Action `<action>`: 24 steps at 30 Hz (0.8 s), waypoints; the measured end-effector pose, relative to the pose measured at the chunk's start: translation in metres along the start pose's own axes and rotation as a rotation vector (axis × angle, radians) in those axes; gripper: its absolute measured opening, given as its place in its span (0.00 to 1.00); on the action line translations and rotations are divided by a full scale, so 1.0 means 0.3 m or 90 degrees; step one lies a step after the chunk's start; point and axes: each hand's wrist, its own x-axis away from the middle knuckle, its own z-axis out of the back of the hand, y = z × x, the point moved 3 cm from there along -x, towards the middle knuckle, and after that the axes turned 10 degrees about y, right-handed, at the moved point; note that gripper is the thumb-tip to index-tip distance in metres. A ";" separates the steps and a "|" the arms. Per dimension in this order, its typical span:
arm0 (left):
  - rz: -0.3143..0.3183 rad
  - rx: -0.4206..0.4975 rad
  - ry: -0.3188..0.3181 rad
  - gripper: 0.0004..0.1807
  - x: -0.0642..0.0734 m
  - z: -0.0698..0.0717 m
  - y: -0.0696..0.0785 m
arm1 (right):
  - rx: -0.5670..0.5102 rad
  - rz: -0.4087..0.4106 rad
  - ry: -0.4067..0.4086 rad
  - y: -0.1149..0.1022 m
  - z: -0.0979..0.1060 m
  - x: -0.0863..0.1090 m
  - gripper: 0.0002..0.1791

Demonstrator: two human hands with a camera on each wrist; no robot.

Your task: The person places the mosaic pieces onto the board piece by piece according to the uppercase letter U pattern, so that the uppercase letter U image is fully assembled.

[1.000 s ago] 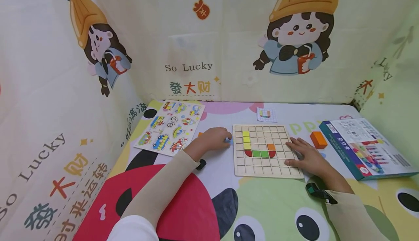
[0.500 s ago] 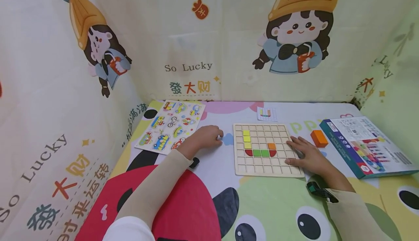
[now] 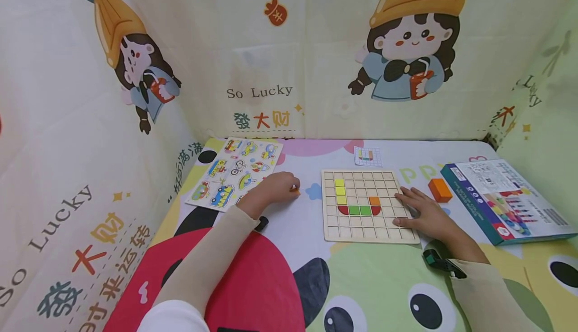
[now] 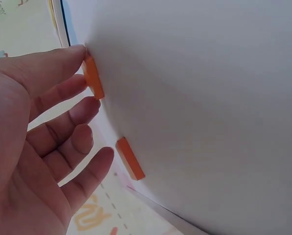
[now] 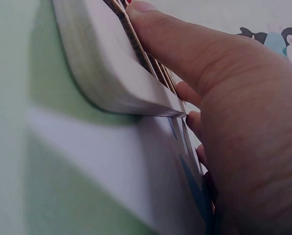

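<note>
My left hand [image 3: 277, 186] is left of the wooden grid board [image 3: 370, 234], pinching a small orange tile [image 4: 92, 77] between thumb and fingertips. A second orange tile [image 4: 130, 159] lies on the white cloth beyond those fingers. On the board, yellow tiles [image 3: 340, 191] run down to a bottom row of green tiles [image 3: 359, 211] between two red rounded tiles [image 3: 376, 210]. One orange tile [image 3: 374, 200] sits above the right red tile. My right hand [image 3: 426, 214] rests on the board's right edge, fingers spread; in the right wrist view its thumb [image 5: 170, 41] lies along the edge.
A sticker sheet of vehicles [image 3: 235, 174] lies left. Behind the board is a small pattern card [image 3: 368, 157]. An orange block [image 3: 440, 190] and a flat box [image 3: 506, 201] stand at right. Printed cloth walls [image 3: 316, 61] enclose the back and sides.
My left hand has moved left, away from the board, and an orange tile now shows at its fingertips. The right hand and the tiles on the board have stayed put.
</note>
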 end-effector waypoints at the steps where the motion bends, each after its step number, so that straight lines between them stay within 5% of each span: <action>1: 0.006 0.003 0.000 0.07 0.004 -0.002 -0.004 | 0.000 0.002 0.000 0.001 -0.001 -0.001 0.52; 14: 0.052 0.009 -0.008 0.12 0.022 -0.017 -0.041 | 0.011 -0.015 -0.003 -0.001 -0.004 0.000 0.52; 24: -0.009 0.008 0.001 0.11 -0.049 -0.027 0.026 | 0.010 -0.020 -0.002 0.001 -0.003 -0.002 0.53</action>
